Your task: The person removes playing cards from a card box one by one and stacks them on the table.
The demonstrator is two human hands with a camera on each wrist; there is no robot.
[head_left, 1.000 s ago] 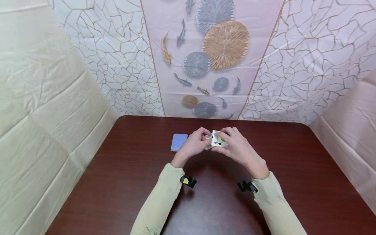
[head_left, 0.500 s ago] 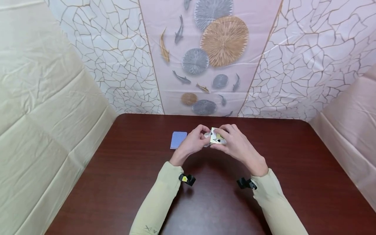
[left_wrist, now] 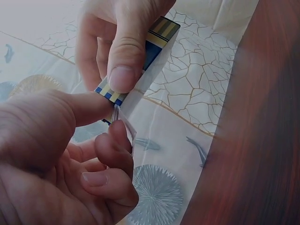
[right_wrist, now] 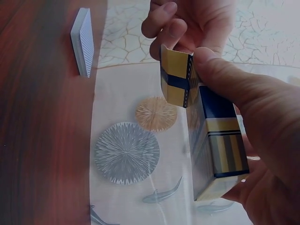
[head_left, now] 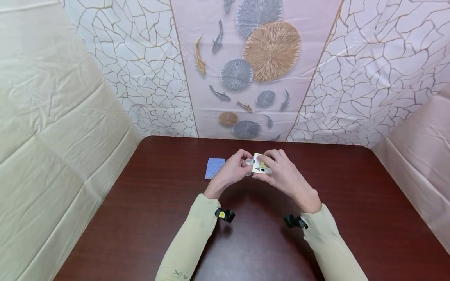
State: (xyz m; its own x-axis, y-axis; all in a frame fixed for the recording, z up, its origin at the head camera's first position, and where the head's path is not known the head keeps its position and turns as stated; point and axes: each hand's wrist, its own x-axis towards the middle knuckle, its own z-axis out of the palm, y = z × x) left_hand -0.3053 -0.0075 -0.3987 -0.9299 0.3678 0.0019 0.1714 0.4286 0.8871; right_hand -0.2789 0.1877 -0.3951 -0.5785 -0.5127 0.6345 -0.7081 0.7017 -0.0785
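Note:
A playing-card box point(head_left: 260, 167) with an ace of spades on its face is held above the table between both hands. My right hand point(head_left: 286, 175) grips the box body, its thumb along the narrow blue and gold side point(right_wrist: 227, 145). With curled fingers, my left hand point(head_left: 232, 170) pinches the box's end flap point(left_wrist: 127, 125), which is folded out. The gold and blue lid part point(right_wrist: 174, 79) stands bent away from the body in the right wrist view. The inside of the box cannot be seen.
A squared deck of blue-backed cards point(head_left: 213, 168) lies on the dark red-brown table point(head_left: 147, 218), just left of my left hand. Patterned cloth point(head_left: 242, 97) hangs behind the table's far edge, and pale cloth walls stand at both sides.
Both hands keep nearly the same hold on the card box. The head view shifts slightly; the deck stays in its place on the table.

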